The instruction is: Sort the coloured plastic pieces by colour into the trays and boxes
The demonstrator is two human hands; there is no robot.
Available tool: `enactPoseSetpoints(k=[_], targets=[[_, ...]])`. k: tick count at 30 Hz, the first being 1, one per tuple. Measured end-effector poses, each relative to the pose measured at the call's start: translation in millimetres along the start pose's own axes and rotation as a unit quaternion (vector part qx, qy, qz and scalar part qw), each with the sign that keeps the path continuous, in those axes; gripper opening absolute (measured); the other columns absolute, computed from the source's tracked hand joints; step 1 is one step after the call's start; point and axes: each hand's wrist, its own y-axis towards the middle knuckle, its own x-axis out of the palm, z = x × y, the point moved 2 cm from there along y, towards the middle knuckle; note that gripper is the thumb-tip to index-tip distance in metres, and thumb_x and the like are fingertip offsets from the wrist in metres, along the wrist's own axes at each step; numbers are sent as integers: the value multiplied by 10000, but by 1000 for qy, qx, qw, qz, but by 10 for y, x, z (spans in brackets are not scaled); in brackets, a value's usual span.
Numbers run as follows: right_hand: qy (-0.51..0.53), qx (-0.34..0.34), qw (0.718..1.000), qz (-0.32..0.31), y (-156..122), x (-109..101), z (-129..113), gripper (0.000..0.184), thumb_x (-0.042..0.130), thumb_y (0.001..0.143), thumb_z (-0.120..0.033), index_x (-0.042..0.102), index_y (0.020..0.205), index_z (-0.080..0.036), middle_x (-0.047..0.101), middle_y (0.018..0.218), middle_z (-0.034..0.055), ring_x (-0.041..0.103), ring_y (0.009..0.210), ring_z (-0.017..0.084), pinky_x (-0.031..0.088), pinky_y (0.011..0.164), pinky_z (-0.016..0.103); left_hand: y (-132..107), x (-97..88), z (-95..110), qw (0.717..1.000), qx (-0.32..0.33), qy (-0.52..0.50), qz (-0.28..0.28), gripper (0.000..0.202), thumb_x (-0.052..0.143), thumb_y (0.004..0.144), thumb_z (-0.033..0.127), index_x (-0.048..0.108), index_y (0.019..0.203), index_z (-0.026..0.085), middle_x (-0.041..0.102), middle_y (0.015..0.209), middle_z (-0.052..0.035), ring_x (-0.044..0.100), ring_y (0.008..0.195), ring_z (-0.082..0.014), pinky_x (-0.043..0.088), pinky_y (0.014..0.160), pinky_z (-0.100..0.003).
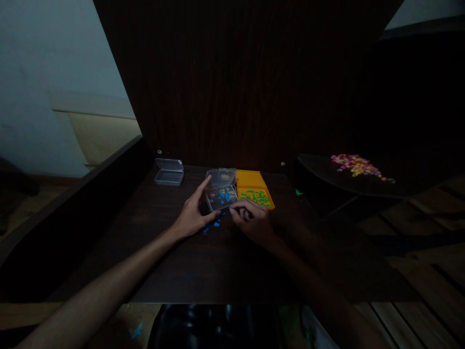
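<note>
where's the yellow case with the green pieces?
Head view, just right of centre: the open yellow case is immediately right of the clear box, just beyond the right hand.

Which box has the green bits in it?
The yellow box, just past the right hand, holds the green bits. Only it is yellow; the middle box, with blue bits inside, and the far-left box are see-through.

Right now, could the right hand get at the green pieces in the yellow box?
Probably yes: the yellow box is open, the green pieces lie uncovered, and the right hand is close by.
</note>
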Motion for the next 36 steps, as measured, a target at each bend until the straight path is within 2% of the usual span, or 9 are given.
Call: enactPoseSetpoints(k=[4, 9, 14, 18, 26, 31, 36], targets=[[-11, -3, 1000, 24, 26, -37, 7, 87, 611, 865, -199, 694, 849, -181, 637, 668, -1, 522, 521, 108, 434, 494, 228, -18, 19, -12, 1000, 4, 3, -2, 940, 761, 748, 254, 254, 1540, 252, 579, 1346, -131, 649, 1117, -277, 549, 989, -497], [-32, -8, 999, 21, 56, -46, 56, 120, 604, 881, -200, 723, 885, -188, 694, 751, 28, 579, 598, 132, 495, 597, 263, -36, 40, -16, 1000, 14, 8, -23, 931, 749, 761, 232, 244, 1544, 246, 556, 1383, -140, 635, 1146, -273, 531, 1017, -489], [-46, -12, 999, -14, 77, -33, 108, 107, 623, 886, -222, 725, 861, -205, 694, 730, 22, 597, 646, 159, 502, 706, 301, -50, 62, -15, 998, 35, 27, -41, 940, 753, 756, 233, 240, 1542, 266, 504, 1451, -141, 657, 1101, -254, 539, 1006, -479], [-50, 1, 997, -63, 91, -37, 139, 77, 655, 873, -230, 728, 855, -212, 719, 799, 44, 627, 762, 196, 495, 757, 326, -66, 80, -2, 996, 52, 44, -56, 929, 745, 766, 240, 236, 1542, 280, 468, 1489, -135, 664, 1091, -242, 532, 1018, -462], [-65, 24, 989, -129, 103, -54, 204, 69, 686, 833, -209, 754, 834, -200, 647, 769, 39, 603, 779, 190, 461, 716, 307, -82, 104, 19, 993, 59, 64, -83, 929, 733, 773, 214, 222, 1546, 279, 551, 1405, -113, 650, 1127, -248, 515, 1039, -452], [-60, 67, 982, -167, 113, -55, 223, 83, 699, 812, -172, 771, 845, -197, 623, 761, 24, 590, 751, 163, 437, 688, 281, -94, 119, 23, 993, 54, 58, -92, 925, 736, 764, 192, 239, 1538, 289, 522, 1439, -106, 651, 1128, -239, 520, 1035, -434], [-51, 90, 978, -181, 114, -50, 239, 106, 711, 789, -147, 781, 845, -205, 625, 758, 15, 577, 717, 148, 433, 679, 275, -101, 124, 18, 992, 50, 50, -101, 933, 736, 759, 184, 236, 1539, 288, 495, 1462, -120, 652, 1125, -245, 524, 1027, -463]])
